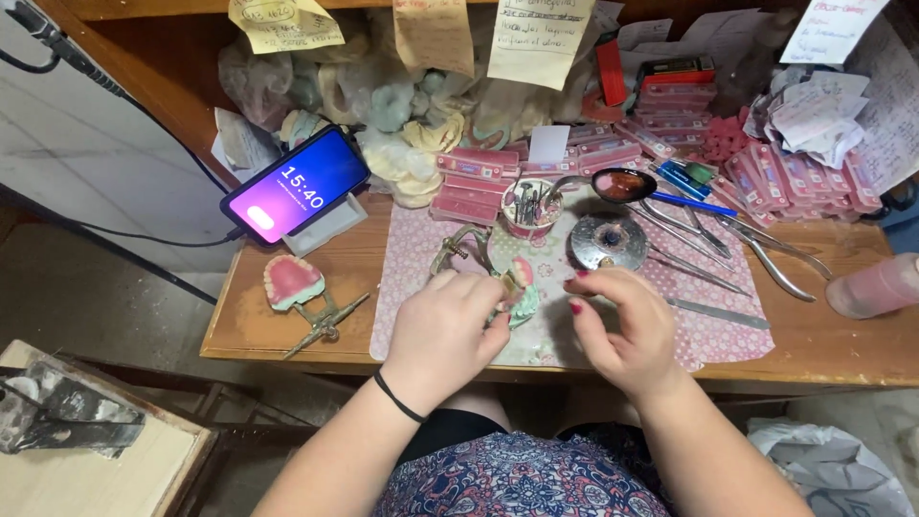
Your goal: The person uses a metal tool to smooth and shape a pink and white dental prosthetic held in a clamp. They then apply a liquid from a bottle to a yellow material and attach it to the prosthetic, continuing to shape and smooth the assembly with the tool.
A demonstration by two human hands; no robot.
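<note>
Your left hand [442, 330] is closed around a pink-and-white dental model [518, 287] mounted on a metal articulator frame [458, 247], holding it steady just above the patterned pink mat [713, 337] so the work stays in front of you at the middle of the desk. Your right hand [622, 330] sits just beside it, fingers curled with thumb and forefinger drawn together toward the model; whether something small is pinched there, you cannot tell from this angle.

Everything you might want lies close behind the work: a small cup of thin instruments [532, 209], a round metal dish [608, 239], a spoon-like ladle [622, 184], and pliers [766, 251] fanned out to the right, handles toward your working hand. A second pink denture on its own articulator [297, 287] rests off the mat to the left, set aside from the busy area. The phone [295, 184] is propped on a stand, tilted toward you so its screen reads at a glance. Stacks of pink boxes [670, 115] crowd the back of the wooden desk [842, 335].
</note>
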